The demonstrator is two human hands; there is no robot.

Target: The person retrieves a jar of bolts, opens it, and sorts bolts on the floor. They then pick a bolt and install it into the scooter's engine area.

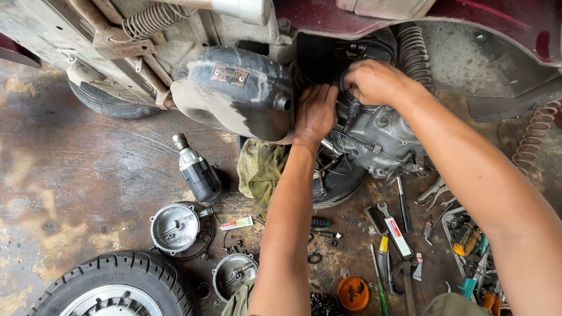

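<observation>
Engine: the grey scooter engine point(374, 131) sits under the maroon bodywork point(480, 17), low at the rear of the machine, with its black cooling shroud point(240, 88) to the left.
Left hand: the left hand point(315, 112) lies flat against the engine's left side, fingers tucked into the dark gap beside the shroud; whether they pinch anything I cannot tell.
Right hand: the right hand point(377, 82) curls over the top of the engine, fingertips bent down onto a small fitting; the grip looks pressed together, but what it pinches is hidden.
Step in hand: judging by both hands at one spot, a part on top of the engine is being worked by finger, one hand steadying.
Next move calls for: feel more than sight, since the fingers cover the spot.
Floor, near: a green rag point(260, 167), an impact driver point(198, 169) and a round metal cover point(175, 227).
Floor, further: spanners and screwdrivers point(392, 231), a tool tray point(468, 240), a loose wheel point(117, 287).
</observation>
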